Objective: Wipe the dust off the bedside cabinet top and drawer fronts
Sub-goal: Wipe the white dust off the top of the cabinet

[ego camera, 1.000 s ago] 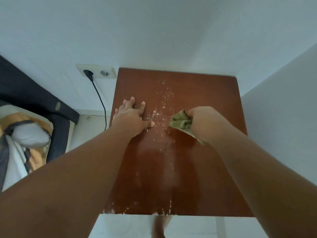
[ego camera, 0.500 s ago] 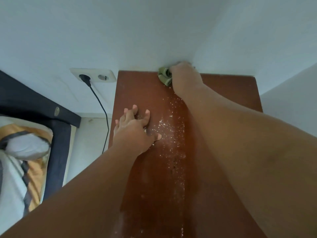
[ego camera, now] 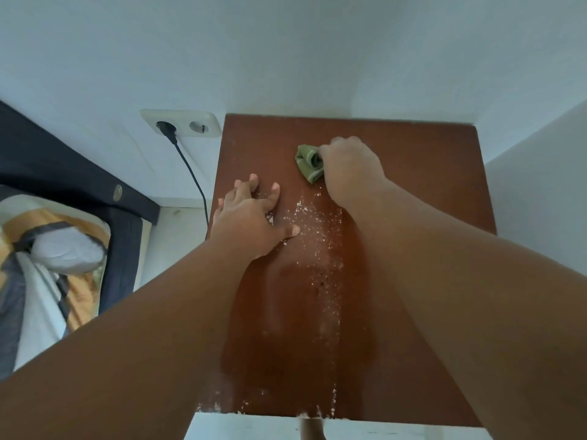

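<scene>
The reddish-brown cabinet top [ego camera: 428,192] sits pushed into the corner against the white wall, a trail of pale dust [ego camera: 313,230] scattered down its middle. On the far half, the right hand [ego camera: 351,168] bunches a green cloth [ego camera: 308,162] in curled fingers and presses it to the wood. The left hand [ego camera: 251,222] lies flat beside the dust, fingers spread. Off to the left, a black cord [ego camera: 190,173] hangs from a wall socket [ego camera: 181,122], near a dark bed frame [ego camera: 63,173].

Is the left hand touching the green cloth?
Apart. The head view shows bare cabinet top between the left hand and the green cloth, which the right hand grips.
</scene>
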